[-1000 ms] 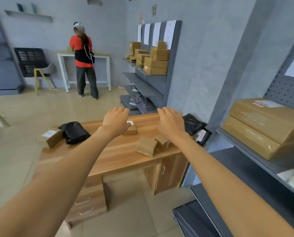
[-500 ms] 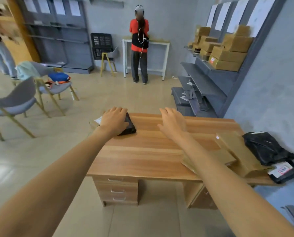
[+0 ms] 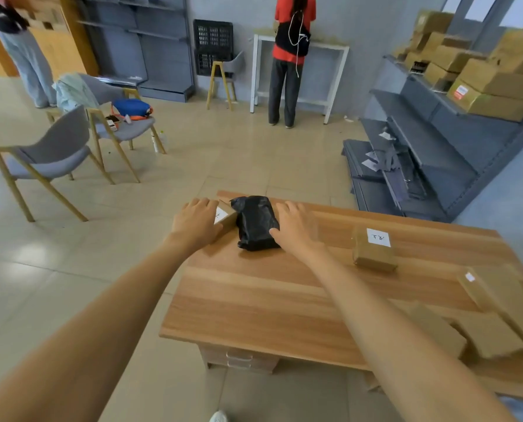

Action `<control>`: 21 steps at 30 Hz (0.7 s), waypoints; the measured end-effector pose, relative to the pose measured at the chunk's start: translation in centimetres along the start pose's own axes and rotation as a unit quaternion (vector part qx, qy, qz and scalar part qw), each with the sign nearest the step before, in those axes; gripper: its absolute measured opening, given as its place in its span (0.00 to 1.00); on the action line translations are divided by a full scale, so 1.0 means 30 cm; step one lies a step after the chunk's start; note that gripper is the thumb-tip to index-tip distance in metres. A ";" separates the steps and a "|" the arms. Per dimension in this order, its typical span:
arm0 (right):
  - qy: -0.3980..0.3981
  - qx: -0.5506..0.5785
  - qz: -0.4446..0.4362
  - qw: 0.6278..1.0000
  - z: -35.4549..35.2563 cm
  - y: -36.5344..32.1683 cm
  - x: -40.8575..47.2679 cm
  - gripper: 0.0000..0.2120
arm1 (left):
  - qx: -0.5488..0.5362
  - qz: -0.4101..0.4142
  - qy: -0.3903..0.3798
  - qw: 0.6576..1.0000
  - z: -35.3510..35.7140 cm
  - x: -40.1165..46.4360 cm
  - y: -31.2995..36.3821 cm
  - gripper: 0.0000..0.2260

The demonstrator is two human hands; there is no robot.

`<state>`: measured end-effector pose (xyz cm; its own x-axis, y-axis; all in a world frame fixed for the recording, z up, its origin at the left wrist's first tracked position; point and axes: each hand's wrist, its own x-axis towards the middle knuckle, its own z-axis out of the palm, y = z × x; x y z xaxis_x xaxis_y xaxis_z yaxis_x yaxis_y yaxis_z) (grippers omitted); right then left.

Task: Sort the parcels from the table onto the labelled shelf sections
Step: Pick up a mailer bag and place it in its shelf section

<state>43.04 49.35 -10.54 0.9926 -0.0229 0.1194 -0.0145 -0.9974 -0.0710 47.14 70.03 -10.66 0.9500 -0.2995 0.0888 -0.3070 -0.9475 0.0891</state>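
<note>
Far to my left two grey chairs (image 3: 53, 153) stand on the tiled floor, well apart from the wooden table (image 3: 254, 300) in front of me. My left hand (image 3: 197, 222) lies palm down at the table's far left corner, fingers fairly straight, resting on a small cardboard box (image 3: 225, 215) with a white label; I cannot tell whether the fingertips curl over its far edge. Just beside that box lies a black plastic parcel (image 3: 255, 222), between my two hands. My right hand (image 3: 295, 226) is spread flat with the fingers extended, its thumb touching the bag's right side, gripping nothing. Further right on the tabletop sits another labelled box (image 3: 374, 248), apart from my hand, and more brown boxes (image 3: 491, 315) lie blurred at the near right corner. Beyond them, grey shelves (image 3: 455, 117) carry stacked cartons (image 3: 494, 77).
</note>
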 end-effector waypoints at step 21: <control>-0.159 0.061 0.126 0.977 0.589 -0.103 0.508 0.31 | -0.030 0.015 -0.120 0.992 0.452 0.434 -0.220 0.22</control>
<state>60.34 53.29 -26.00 0.9467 -0.2256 -0.2297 -0.2688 -0.9466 -0.1780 62.30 70.87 -23.53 0.9245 -0.3522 -0.1458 -0.3312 -0.9316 0.1498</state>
